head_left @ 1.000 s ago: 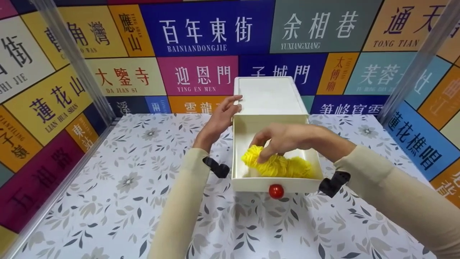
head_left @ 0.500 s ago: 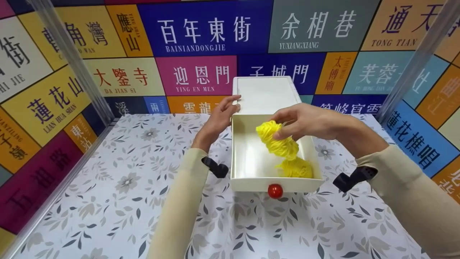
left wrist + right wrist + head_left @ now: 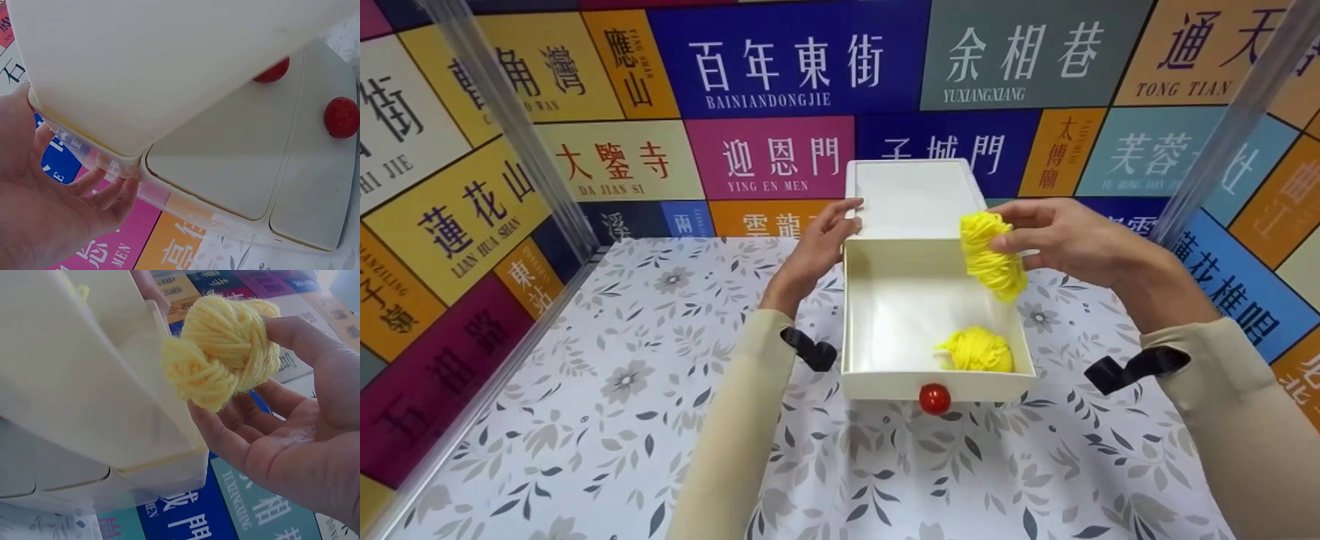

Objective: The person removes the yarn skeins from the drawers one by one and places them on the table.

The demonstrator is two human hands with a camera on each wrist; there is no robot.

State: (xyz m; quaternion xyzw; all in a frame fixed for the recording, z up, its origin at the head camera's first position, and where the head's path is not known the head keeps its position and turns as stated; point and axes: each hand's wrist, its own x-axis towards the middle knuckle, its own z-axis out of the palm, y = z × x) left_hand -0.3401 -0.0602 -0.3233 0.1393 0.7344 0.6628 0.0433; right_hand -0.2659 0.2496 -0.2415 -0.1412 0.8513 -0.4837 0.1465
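A white small drawer cabinet [image 3: 915,199] stands at the back with its top drawer [image 3: 911,307] pulled out, a red knob [image 3: 934,399] on its front. My left hand [image 3: 814,251] holds the cabinet's upper left edge, with fingertips against the clear side in the left wrist view. My right hand [image 3: 1069,240] grips a yellow ball of yarn [image 3: 990,251] between thumb and fingers, above the drawer's right rim. A second yellow ball of yarn [image 3: 979,349] lies in the drawer's front right corner. Two lower drawers [image 3: 225,146] are closed in the left wrist view.
The table [image 3: 607,420] has a white leaf-patterned cover. Behind it rises a wall [image 3: 780,67] of coloured panels with lettering. Clear upright strips [image 3: 514,120] stand at the table's back corners.
My right hand has lifted one yellow ball of yarn out of the drawer and carried it up and to the right. The left hand stays on the cabinet.
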